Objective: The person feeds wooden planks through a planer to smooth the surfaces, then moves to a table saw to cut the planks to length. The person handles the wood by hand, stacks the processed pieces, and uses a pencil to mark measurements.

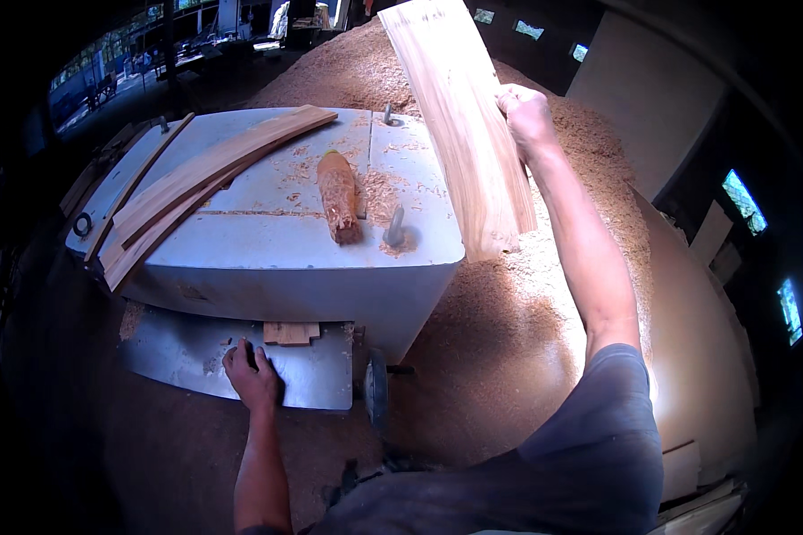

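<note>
Two bare hands show in my feed, set well apart. The right hand (528, 116) has its fingers clamped on the right-hand edge of a wide pale board (446, 116), which is held at a tilt beside the white machine housing (285, 283), in front of a large sawdust heap (326, 67). The left hand (253, 382) holds nothing that I can make out: its fingers are apart over the metal table (321, 383), and I can't tell whether the tips touch it. Just right of them, a wooden piece (291, 333) juts from under the housing.

Held by one edge, a board that long will probably want to twist, so I would pinch deep, with the thumb squarely opposed, and move it slowly. Its lower end should swing clear of the eye bolt (393, 228) and the orange bottle-like thing (336, 187) (caked in debris and, I suspect, easy to knock). A darker strip along the board's right side may be its own edge or a second board behind; I'd settle that before shifting the grip. As for the left hand, I would rest it flat, outside the machine's mouth, and touch the jutting piece only from its outer end.
</note>
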### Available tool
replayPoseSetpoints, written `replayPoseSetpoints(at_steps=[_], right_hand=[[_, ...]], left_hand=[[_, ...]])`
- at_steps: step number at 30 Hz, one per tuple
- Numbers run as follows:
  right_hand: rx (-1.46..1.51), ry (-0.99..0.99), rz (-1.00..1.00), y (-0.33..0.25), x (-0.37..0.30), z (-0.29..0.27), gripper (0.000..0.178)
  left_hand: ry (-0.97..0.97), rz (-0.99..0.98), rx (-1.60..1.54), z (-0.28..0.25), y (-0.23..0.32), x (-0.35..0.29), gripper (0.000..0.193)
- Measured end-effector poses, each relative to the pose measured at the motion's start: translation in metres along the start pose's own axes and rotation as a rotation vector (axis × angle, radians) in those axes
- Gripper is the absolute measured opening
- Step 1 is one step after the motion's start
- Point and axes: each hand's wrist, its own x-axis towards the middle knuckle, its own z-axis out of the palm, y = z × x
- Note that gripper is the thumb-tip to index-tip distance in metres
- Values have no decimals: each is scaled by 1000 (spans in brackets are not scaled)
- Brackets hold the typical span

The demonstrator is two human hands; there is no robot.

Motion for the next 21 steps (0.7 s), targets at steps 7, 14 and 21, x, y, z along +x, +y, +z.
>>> replayPoseSetpoints(at_steps=[7, 14, 21], right_hand=[[501, 25, 217, -52, -124, -31, 22], [990, 78, 406, -54, -251, 14, 34], [2009, -641, 131, -45, -369, 141, 41]], left_hand=[[-51, 66, -149, -8, -8, -1, 38], [-397, -263, -1049, -51, 76, -87, 48], [-1073, -359, -1247, -125, 111, -157, 80]])
